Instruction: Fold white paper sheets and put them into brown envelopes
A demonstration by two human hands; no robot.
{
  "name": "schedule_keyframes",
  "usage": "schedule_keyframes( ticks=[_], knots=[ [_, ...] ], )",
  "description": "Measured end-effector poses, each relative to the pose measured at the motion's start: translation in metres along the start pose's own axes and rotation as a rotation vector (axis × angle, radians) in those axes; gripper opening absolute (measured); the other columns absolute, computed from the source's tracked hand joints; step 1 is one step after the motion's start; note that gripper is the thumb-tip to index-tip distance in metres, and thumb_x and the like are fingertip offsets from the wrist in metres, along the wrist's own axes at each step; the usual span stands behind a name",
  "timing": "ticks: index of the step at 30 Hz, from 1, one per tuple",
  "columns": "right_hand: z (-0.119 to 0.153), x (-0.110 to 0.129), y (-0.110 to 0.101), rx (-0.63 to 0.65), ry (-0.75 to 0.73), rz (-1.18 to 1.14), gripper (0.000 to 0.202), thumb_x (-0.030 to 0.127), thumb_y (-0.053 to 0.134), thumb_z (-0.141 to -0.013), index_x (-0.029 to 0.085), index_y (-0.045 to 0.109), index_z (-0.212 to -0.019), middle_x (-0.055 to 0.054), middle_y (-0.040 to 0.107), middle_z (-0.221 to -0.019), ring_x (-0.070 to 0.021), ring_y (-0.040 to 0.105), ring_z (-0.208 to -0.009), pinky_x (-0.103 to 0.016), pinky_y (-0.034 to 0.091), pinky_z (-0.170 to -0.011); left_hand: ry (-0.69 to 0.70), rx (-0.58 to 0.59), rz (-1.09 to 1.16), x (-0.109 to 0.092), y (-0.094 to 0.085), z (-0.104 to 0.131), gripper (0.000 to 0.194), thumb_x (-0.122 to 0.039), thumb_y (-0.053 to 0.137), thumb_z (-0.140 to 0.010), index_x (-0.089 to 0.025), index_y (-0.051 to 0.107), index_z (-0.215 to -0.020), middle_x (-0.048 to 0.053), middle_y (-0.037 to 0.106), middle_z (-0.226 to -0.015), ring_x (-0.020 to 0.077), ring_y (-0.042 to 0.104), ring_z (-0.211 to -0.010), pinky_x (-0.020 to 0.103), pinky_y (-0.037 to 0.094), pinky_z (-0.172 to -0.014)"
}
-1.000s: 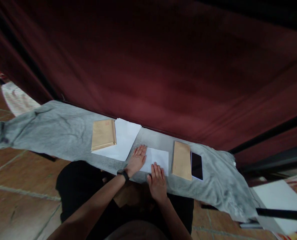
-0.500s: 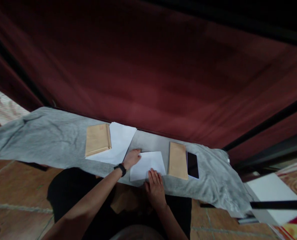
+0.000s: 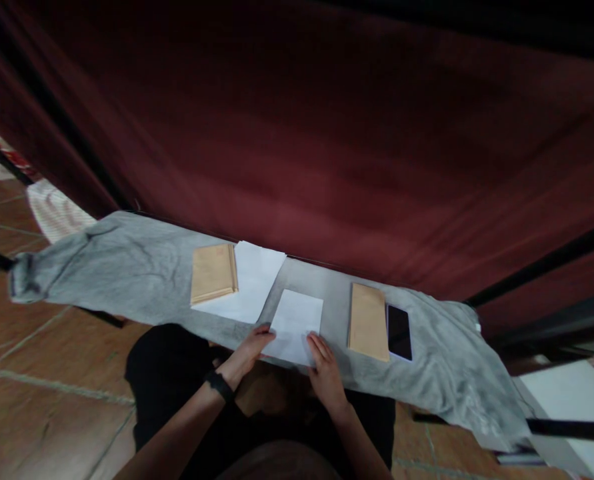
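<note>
A white sheet of paper (image 3: 297, 323), apparently folded, lies lengthwise before me on a grey cloth. My left hand (image 3: 253, 349) grips its lower left edge, thumb on top, a dark band around the wrist. At the lower right edge, my right hand (image 3: 327, 375) has its fingers closed on the paper's side. Left of it lies a stack of brown envelopes (image 3: 213, 272), resting partly on larger white sheets (image 3: 257, 277). To the right, more brown envelopes (image 3: 368, 321) lie beside a phone (image 3: 399, 332) with a dark screen.
The grey cloth (image 3: 141, 267) covers a long narrow surface close above my knees. Behind it hangs a dark red fabric wall (image 3: 307, 180) with black bars at the sides. A white board (image 3: 571, 407) stands low at the right, above the tiled floor (image 3: 51, 413).
The paper has turned from lying crosswise to lengthwise. My left hand went from its upper left corner to its lower left edge; my right hand moved from lying flat on it to its right edge.
</note>
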State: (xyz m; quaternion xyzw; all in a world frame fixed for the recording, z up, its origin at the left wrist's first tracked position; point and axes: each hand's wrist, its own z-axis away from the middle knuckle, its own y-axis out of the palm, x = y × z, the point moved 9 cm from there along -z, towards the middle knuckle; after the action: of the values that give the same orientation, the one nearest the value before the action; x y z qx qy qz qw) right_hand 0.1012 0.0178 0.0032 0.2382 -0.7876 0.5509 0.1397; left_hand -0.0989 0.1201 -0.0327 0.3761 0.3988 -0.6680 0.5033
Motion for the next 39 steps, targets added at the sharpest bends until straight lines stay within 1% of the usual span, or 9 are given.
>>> schedule_keyframes(
  ticks=[3,5,8,10,13,15,20,25,39],
  knots=[
    [-0.003,-0.014,-0.006,0.008,0.037,-0.053,0.078,-0.004,0.040,-0.072,0.027,0.053,-0.142,-0.003,0.060,-0.140,-0.0202,0.053,-0.132,-0.045,0.047,-0.110,-0.111,0.096,0.128,0.011,0.007,0.002,0.030,-0.036,0.071,-0.074,-0.018,0.064,-0.096,0.006,0.073,-0.087,0.0221,0.071,-0.077,0.031,0.057,-0.059],
    [-0.005,-0.020,-0.008,0.023,0.040,-0.097,0.073,-0.004,0.040,-0.073,0.028,0.061,-0.134,-0.002,0.065,-0.133,-0.0203,0.057,-0.127,-0.045,0.048,-0.108,-0.092,0.099,0.180,0.011,0.006,-0.001,0.032,-0.043,0.069,-0.077,-0.019,0.064,-0.098,0.007,0.072,-0.095,0.0218,0.070,-0.082,0.032,0.058,-0.063],
    [-0.005,-0.025,-0.011,0.016,0.053,-0.145,0.066,-0.002,0.043,-0.074,0.028,0.065,-0.128,-0.003,0.068,-0.128,-0.0209,0.060,-0.122,-0.045,0.049,-0.107,0.094,0.000,0.122,0.000,-0.007,-0.010,0.035,-0.049,0.054,-0.086,-0.020,0.065,-0.103,0.006,0.071,-0.096,0.0207,0.070,-0.085,0.034,0.058,-0.071],
    [-0.005,-0.028,-0.012,-0.001,0.078,-0.153,0.062,0.001,0.045,-0.076,0.028,0.066,-0.128,-0.003,0.069,-0.127,-0.0218,0.061,-0.120,-0.045,0.049,-0.106,0.257,-0.034,0.006,-0.010,-0.011,-0.015,0.033,-0.043,0.049,-0.088,-0.020,0.066,-0.104,0.007,0.071,-0.097,0.0210,0.069,-0.089,0.038,0.058,-0.080],
    [-0.006,-0.031,-0.011,-0.025,0.121,-0.129,0.054,0.007,0.045,-0.082,0.028,0.065,-0.127,-0.003,0.070,-0.124,-0.0219,0.064,-0.115,-0.042,0.050,-0.102,0.506,0.047,-0.185,-0.027,0.001,-0.015,0.032,-0.028,0.055,-0.081,-0.020,0.067,-0.110,0.009,0.071,-0.110,0.0227,0.066,-0.105,0.043,0.052,-0.098],
    [-0.009,-0.035,-0.009,-0.049,0.162,-0.077,0.045,0.013,0.044,-0.088,0.027,0.066,-0.124,-0.004,0.071,-0.120,-0.0210,0.065,-0.111,-0.038,0.051,-0.100,0.578,0.081,-0.268,-0.032,0.010,-0.014,0.038,-0.021,0.058,-0.077,-0.020,0.067,-0.115,0.009,0.070,-0.117,0.0233,0.065,-0.110,0.043,0.049,-0.102],
    [-0.023,-0.050,-0.006,-0.112,0.287,0.048,0.031,0.031,0.041,-0.099,0.022,0.070,-0.105,-0.009,0.075,-0.101,-0.0245,0.069,-0.096,-0.037,0.050,-0.089,0.466,-0.006,-0.439,-0.039,0.017,-0.026,0.036,-0.023,0.058,-0.083,-0.020,0.065,-0.119,0.007,0.073,-0.105,0.0225,0.067,-0.097,0.039,0.053,-0.093],
    [-0.036,-0.058,-0.003,-0.134,0.348,0.080,0.032,0.032,0.040,-0.098,0.019,0.068,-0.110,-0.007,0.074,-0.091,-0.0228,0.069,-0.084,-0.033,0.050,-0.080,0.350,-0.047,-0.570,-0.049,0.022,-0.033,0.041,-0.022,0.057,-0.089,-0.020,0.058,-0.131,0.004,0.073,-0.099,0.0196,0.068,-0.091,0.030,0.051,-0.084],
    [-0.046,-0.052,0.000,-0.077,0.467,0.330,0.047,0.025,0.040,-0.098,0.009,0.048,-0.142,-0.017,0.070,-0.117,-0.0285,0.066,-0.103,-0.040,0.044,-0.089,0.206,-0.121,-0.931,-0.060,0.031,-0.031,0.054,-0.023,0.054,-0.092,-0.020,0.042,-0.145,0.009,0.072,-0.110,0.0214,0.068,-0.098,0.029,0.047,-0.084]
  ],
)
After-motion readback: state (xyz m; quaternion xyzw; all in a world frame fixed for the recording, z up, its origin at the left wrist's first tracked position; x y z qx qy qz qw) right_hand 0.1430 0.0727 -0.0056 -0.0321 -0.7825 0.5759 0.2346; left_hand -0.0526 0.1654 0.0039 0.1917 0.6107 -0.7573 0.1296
